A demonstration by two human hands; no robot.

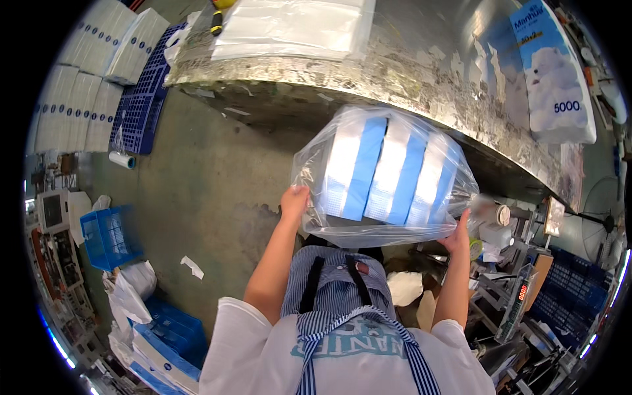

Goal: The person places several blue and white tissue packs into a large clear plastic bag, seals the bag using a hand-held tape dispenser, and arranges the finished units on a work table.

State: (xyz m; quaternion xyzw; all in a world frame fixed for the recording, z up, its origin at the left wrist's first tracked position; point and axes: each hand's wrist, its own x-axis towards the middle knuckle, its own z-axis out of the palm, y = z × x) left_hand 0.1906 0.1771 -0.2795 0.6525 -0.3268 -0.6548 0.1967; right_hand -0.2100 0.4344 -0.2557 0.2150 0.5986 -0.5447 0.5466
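Observation:
A large clear plastic bag [309, 164] hangs in front of me, just off the near edge of the worn metal table. Inside it stand three tissue packs [395, 174], side by side, white with blue bands and slightly tilted. At the bag's left side my left hand [294, 201] is closed on the film. My right hand [456, 236] grips the gathered film at the lower right corner, thumb pointing up. The fingertips of both hands are partly hidden behind the plastic.
The table [421, 72] has flaking edges and carries flat plastic sheets [289, 29] and a blue-and-white package [553, 79]. Wrapped white bundles [89, 39] stand by a blue pallet [139, 99] at far left. Blue crates [110, 237] lie left; a machine [513, 303] stands right.

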